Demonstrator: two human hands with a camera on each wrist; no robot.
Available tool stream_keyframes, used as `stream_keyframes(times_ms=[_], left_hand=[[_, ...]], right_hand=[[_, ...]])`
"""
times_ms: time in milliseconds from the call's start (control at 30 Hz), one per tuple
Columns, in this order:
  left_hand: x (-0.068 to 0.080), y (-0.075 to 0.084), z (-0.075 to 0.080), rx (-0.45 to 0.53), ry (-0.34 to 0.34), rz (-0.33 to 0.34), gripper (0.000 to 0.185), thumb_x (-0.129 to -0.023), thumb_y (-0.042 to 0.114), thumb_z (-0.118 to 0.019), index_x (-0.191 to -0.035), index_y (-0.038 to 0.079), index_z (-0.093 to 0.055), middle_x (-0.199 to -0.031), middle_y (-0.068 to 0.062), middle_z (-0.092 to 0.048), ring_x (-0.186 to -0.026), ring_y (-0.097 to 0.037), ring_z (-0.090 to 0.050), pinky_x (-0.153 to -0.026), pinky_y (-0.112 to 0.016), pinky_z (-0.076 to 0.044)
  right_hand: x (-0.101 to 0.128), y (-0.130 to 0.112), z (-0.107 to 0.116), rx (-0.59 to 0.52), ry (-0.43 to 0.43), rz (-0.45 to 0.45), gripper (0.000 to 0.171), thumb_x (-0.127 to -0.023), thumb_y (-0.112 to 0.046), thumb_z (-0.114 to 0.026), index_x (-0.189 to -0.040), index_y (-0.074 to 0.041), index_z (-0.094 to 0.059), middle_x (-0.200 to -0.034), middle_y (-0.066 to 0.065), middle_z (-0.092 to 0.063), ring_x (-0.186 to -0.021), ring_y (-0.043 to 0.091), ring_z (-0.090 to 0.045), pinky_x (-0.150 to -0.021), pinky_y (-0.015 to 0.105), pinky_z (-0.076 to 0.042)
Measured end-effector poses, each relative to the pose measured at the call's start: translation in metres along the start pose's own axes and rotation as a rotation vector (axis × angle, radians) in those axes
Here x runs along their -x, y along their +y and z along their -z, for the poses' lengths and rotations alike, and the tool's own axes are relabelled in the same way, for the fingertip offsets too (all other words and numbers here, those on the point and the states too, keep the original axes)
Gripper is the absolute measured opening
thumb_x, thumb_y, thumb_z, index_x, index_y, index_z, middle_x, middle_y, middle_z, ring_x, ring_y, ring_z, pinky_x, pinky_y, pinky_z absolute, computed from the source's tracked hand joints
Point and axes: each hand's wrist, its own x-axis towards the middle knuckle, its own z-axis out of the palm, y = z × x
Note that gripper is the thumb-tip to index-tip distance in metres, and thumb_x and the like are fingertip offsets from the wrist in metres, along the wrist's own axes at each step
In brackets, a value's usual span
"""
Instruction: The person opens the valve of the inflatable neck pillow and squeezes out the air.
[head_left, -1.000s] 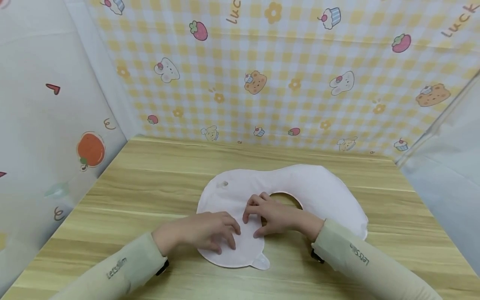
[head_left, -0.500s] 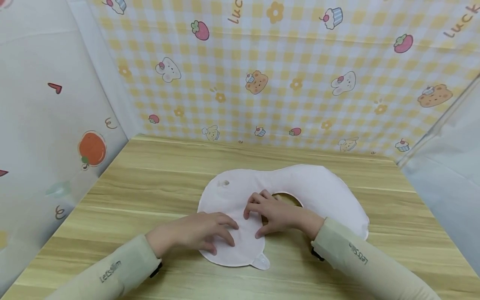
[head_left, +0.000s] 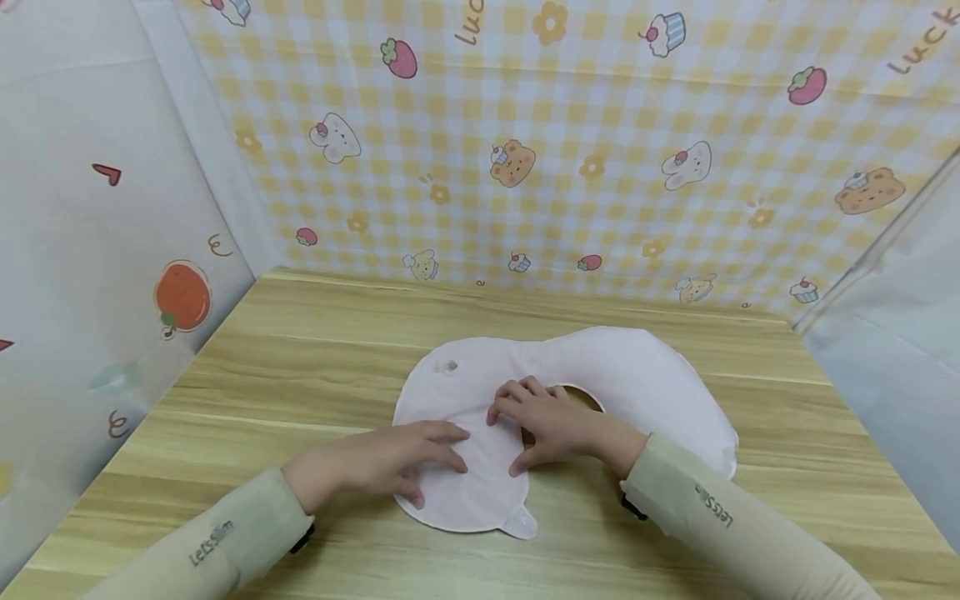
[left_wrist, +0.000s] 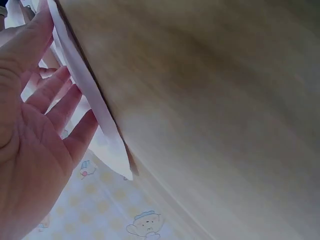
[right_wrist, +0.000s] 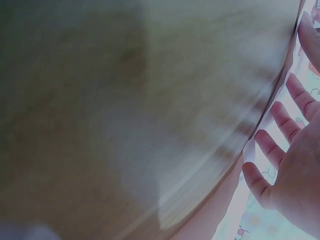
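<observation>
A pale pink, U-shaped neck pillow [head_left: 645, 379] lies on the wooden table, its right arm puffed up and its left arm flatter and creased. A small translucent tab [head_left: 520, 524] sticks out at the left arm's near end. My left hand [head_left: 393, 458] rests its spread fingertips on that flatter arm from the left side. From the right, my right hand [head_left: 553, 423] touches the arm's inner edge with bent, spread fingers. In the left wrist view, the fingers [left_wrist: 62, 107] meet the thin pillow edge [left_wrist: 92, 92]. The right wrist view shows spread fingers [right_wrist: 270, 150] along the pillow.
The wooden table [head_left: 300, 358] extends around the pillow on every side. A yellow checked cloth wall [head_left: 450, 125] with cartoon prints stands at the back. White printed cloth [head_left: 82, 250] hangs on the left, and a plain pale sheet [head_left: 900, 308] closes the right side.
My left hand has slid a little to the left, its fingers spreading wider over the pillow's flatter arm. The right hand has hardly moved, and the pillow stays in place.
</observation>
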Motion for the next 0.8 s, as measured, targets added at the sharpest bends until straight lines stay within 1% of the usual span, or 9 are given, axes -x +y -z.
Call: stream_keyframes(times_ms=[100, 200, 333, 400, 567, 700, 800], left_hand=[[0.001, -0.003, 0.0, 0.01, -0.005, 0.018, 0.058, -0.079, 0.023, -0.079, -0.134, 0.021, -0.061, -0.156, -0.008, -0.042, -0.148, -0.033, -0.034, -0.115, -0.046, -0.039], [0.002, -0.004, 0.0, 0.032, -0.011, 0.056, 0.063, -0.079, 0.024, -0.08, -0.137, 0.023, -0.058, -0.159, -0.009, -0.037, -0.149, -0.032, -0.033, -0.114, -0.045, -0.04], [0.004, -0.006, 0.0, 0.051, -0.002, 0.097, 0.068, -0.078, 0.026, -0.08, -0.141, 0.023, -0.055, -0.161, -0.012, -0.032, -0.15, -0.034, -0.03, -0.116, -0.049, -0.037], [0.004, -0.007, 0.0, 0.054, 0.005, 0.101, 0.069, -0.078, 0.026, -0.08, -0.142, 0.021, -0.054, -0.161, -0.013, -0.032, -0.15, -0.035, -0.028, -0.116, -0.051, -0.035], [0.008, -0.006, 0.004, 0.053, 0.011, 0.129, 0.072, -0.078, 0.026, -0.081, -0.143, 0.018, -0.052, -0.162, -0.015, -0.03, -0.15, -0.039, -0.026, -0.117, -0.054, -0.033], [0.01, -0.006, 0.007, 0.068, 0.01, 0.172, 0.075, -0.077, 0.026, -0.082, -0.145, 0.017, -0.051, -0.163, -0.015, -0.029, -0.151, -0.04, -0.023, -0.116, -0.055, -0.033], [0.012, -0.006, 0.008, 0.08, 0.008, 0.189, 0.077, -0.075, 0.026, -0.083, -0.145, 0.017, -0.051, -0.163, -0.015, -0.028, -0.151, -0.041, -0.022, -0.115, -0.056, -0.033]], right_hand=[[0.0, -0.001, 0.001, -0.001, -0.001, -0.01, 0.06, -0.075, -0.049, -0.082, -0.124, -0.029, -0.052, -0.134, -0.007, -0.042, -0.126, 0.02, -0.036, -0.092, 0.05, -0.036], [-0.001, -0.002, 0.002, 0.007, -0.016, -0.024, 0.064, -0.075, -0.05, -0.081, -0.127, -0.029, -0.05, -0.138, -0.006, -0.041, -0.13, 0.022, -0.035, -0.095, 0.052, -0.036], [-0.002, -0.002, 0.002, 0.024, -0.029, -0.038, 0.068, -0.075, -0.052, -0.08, -0.13, -0.028, -0.048, -0.142, -0.004, -0.038, -0.135, 0.024, -0.032, -0.097, 0.055, -0.036], [-0.004, -0.002, 0.003, 0.029, -0.029, -0.034, 0.071, -0.075, -0.053, -0.08, -0.132, -0.027, -0.047, -0.144, -0.003, -0.038, -0.135, 0.025, -0.032, -0.096, 0.056, -0.037], [-0.006, 0.003, 0.003, 0.041, -0.03, -0.036, 0.083, -0.073, -0.058, -0.079, -0.14, -0.025, -0.043, -0.151, 0.0, -0.033, -0.14, 0.026, -0.029, -0.097, 0.057, -0.038], [-0.008, 0.005, 0.003, 0.073, -0.031, -0.058, 0.095, -0.07, -0.064, -0.078, -0.147, -0.027, -0.037, -0.157, -0.001, -0.029, -0.144, 0.025, -0.026, -0.101, 0.061, -0.036], [-0.009, 0.004, 0.004, 0.103, -0.038, -0.068, 0.101, -0.068, -0.068, -0.078, -0.15, -0.028, -0.035, -0.159, -0.001, -0.028, -0.145, 0.025, -0.026, -0.103, 0.064, -0.033]])
